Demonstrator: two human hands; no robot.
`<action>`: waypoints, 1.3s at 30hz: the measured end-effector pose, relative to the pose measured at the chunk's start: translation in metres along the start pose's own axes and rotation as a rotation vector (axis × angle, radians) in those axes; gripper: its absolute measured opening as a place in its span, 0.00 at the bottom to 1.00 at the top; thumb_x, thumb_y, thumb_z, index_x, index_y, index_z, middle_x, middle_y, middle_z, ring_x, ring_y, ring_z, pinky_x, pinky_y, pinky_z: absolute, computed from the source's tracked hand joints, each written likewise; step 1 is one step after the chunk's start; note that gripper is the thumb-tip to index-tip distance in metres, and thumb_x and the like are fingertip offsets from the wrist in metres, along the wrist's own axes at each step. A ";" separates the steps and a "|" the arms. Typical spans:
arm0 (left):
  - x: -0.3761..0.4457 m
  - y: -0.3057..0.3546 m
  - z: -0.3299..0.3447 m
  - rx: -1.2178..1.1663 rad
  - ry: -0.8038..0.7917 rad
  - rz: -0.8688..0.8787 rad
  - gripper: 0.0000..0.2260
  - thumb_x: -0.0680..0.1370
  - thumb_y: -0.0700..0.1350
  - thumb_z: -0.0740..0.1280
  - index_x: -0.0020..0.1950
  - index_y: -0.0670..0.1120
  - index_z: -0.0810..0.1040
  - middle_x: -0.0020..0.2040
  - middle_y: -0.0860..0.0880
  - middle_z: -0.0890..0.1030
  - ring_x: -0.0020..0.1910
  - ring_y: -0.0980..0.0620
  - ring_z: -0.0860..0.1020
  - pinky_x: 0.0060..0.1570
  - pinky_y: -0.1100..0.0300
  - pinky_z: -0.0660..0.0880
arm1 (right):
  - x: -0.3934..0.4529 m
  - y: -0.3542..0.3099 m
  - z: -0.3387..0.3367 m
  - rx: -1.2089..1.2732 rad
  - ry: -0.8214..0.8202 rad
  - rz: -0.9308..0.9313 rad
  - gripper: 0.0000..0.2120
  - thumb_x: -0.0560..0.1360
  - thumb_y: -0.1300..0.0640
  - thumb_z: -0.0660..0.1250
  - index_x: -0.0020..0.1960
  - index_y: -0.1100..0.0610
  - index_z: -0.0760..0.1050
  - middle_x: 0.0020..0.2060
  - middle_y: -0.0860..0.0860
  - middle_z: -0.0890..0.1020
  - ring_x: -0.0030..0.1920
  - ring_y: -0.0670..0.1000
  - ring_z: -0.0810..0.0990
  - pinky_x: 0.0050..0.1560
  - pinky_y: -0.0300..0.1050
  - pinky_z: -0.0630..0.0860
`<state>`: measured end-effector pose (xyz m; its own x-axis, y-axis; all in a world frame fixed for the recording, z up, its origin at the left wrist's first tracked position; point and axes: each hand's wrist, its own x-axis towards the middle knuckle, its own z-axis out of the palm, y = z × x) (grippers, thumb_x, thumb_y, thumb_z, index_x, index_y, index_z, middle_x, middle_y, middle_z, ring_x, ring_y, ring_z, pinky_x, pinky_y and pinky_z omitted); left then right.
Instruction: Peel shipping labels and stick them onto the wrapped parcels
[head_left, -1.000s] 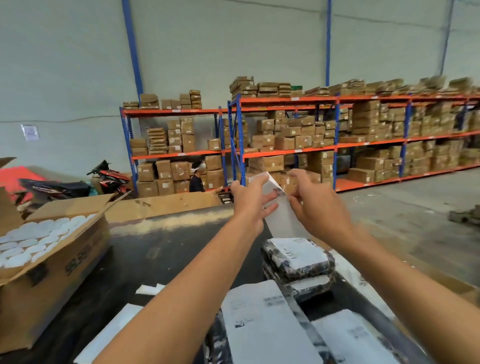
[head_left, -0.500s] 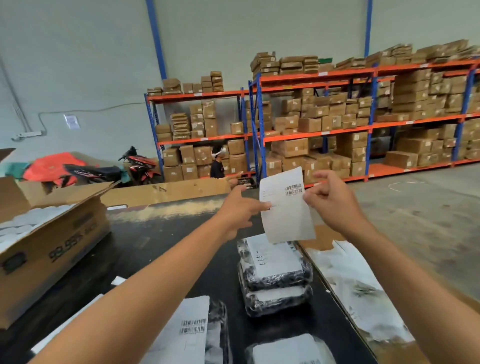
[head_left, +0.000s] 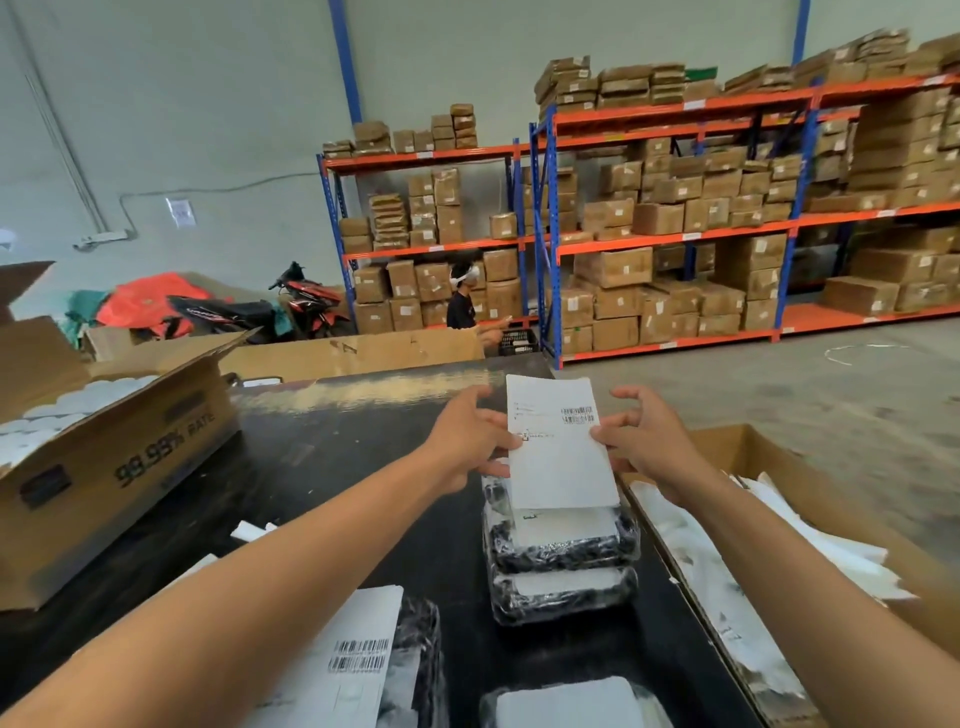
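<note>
Left hand (head_left: 467, 441), right hand (head_left: 641, 447) pinch label (head_left: 558, 457) edges above parcel (head_left: 563, 535).

Even daylight, slight blur, wide-angle edge warp.

Two bare forearms, no sleeves, hands (head_left: 467, 441) uncovered, no rings or watch

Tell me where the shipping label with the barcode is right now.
In the head view, the shipping label sits at centre, pinched between the left hand and right hand, held just above the stack of wrapped parcels on the black table.
</note>
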<state>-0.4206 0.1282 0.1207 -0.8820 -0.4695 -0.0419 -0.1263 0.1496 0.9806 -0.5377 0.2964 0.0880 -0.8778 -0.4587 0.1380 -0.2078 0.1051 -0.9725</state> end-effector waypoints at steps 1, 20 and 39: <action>0.002 -0.003 0.001 0.014 -0.002 -0.009 0.35 0.73 0.28 0.67 0.76 0.46 0.56 0.53 0.42 0.82 0.47 0.43 0.83 0.42 0.44 0.81 | 0.001 0.005 0.001 -0.021 -0.006 0.014 0.26 0.72 0.65 0.70 0.66 0.52 0.65 0.41 0.52 0.82 0.43 0.54 0.83 0.38 0.49 0.81; 0.008 -0.032 0.006 0.168 -0.004 -0.086 0.39 0.72 0.25 0.66 0.77 0.45 0.52 0.51 0.43 0.79 0.47 0.44 0.81 0.36 0.47 0.82 | 0.002 0.029 0.013 -0.128 -0.043 0.032 0.25 0.73 0.65 0.69 0.67 0.56 0.64 0.42 0.56 0.82 0.35 0.51 0.77 0.37 0.45 0.75; 0.010 -0.036 0.010 0.253 -0.022 -0.109 0.41 0.71 0.25 0.67 0.77 0.45 0.51 0.49 0.44 0.78 0.44 0.46 0.81 0.34 0.52 0.82 | 0.011 0.046 0.019 -0.238 -0.025 -0.049 0.25 0.73 0.63 0.69 0.67 0.56 0.64 0.40 0.53 0.81 0.42 0.50 0.78 0.37 0.40 0.72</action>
<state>-0.4291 0.1267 0.0828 -0.8661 -0.4763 -0.1515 -0.3280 0.3128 0.8914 -0.5492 0.2796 0.0417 -0.8539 -0.4895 0.1769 -0.3489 0.2860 -0.8925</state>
